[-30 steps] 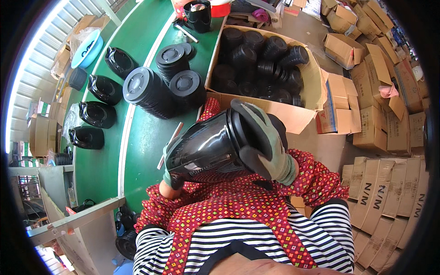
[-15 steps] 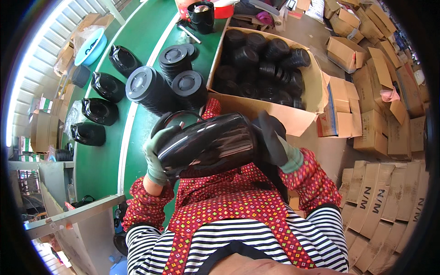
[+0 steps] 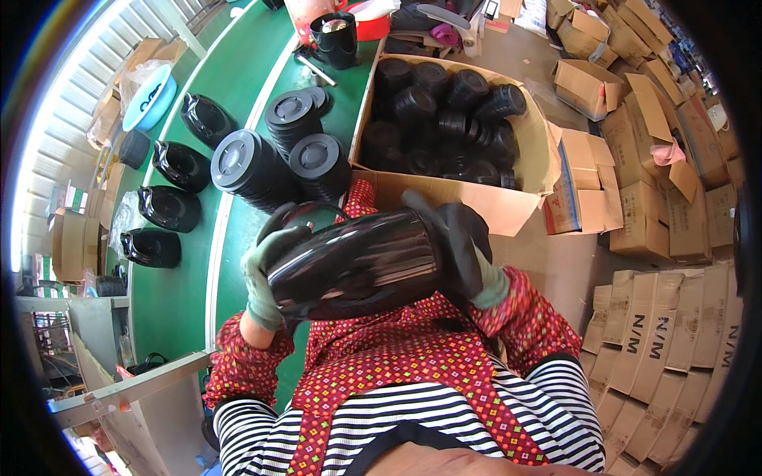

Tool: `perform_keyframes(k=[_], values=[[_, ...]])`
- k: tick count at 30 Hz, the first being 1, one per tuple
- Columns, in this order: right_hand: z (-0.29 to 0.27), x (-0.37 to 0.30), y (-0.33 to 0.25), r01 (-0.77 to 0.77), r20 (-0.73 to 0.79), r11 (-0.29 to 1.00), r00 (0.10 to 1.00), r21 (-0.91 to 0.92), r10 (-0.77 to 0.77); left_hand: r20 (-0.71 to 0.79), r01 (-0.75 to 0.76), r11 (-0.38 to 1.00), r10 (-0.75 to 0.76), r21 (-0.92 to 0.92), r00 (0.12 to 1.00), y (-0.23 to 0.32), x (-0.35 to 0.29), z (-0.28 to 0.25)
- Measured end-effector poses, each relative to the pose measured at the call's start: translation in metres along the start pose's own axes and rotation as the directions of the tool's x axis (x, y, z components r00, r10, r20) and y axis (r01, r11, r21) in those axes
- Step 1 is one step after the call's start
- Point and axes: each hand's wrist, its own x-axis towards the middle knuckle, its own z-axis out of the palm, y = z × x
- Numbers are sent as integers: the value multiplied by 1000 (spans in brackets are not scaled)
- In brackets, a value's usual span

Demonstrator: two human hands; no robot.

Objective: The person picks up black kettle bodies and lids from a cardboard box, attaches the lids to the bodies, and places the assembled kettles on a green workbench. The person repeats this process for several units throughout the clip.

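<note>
A glossy black jug body (image 3: 357, 266) lies sideways in front of my chest, above the green table's near edge. My left hand (image 3: 264, 278), in a green and dark glove, is closed round its left end, where a curved black handle shows. My gloved right hand (image 3: 468, 258) wraps the other end; a dark round part sits there, but whether it is separate from the jug body I cannot tell. Just beyond my hands stand stacks of black round discs (image 3: 236, 159). Several similar glossy black jug bodies (image 3: 181, 165) stand in a row on the left.
An open cardboard box (image 3: 444, 190) full of black round parts stands ahead to the right. On the green table (image 3: 186, 297) lie a metal rod (image 3: 317, 70) and a black container (image 3: 335, 46). A blue basin (image 3: 149, 99) stands far left; cartons (image 3: 643, 218) pile up at right.
The jug body and both hands have shifted slightly nearer to me and to the left, with both hands still holding it. The view has also moved a little.
</note>
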Motion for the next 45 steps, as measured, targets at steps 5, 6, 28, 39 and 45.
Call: perform_keyframes(k=[5,6,28,39,45], values=[[26,3,4,562,239,540,798,-627,-553,64,-60,997,56,52,996,-109,-29,3],[22,0,13,375,-12,814,906,-443,-424,26,-66,996,64,54,998,-71,-13,7],[7,12,25,386,32,814,909,-433,-415,31,12,979,-6,-203,999,-65,-7,-8],[36,4,-41,816,769,43,560,-577,-309,300,49,924,73,-380,951,-108,-41,73],[17,10,-13,663,400,338,703,-668,-589,296,-40,997,59,-69,953,-105,-13,38]])
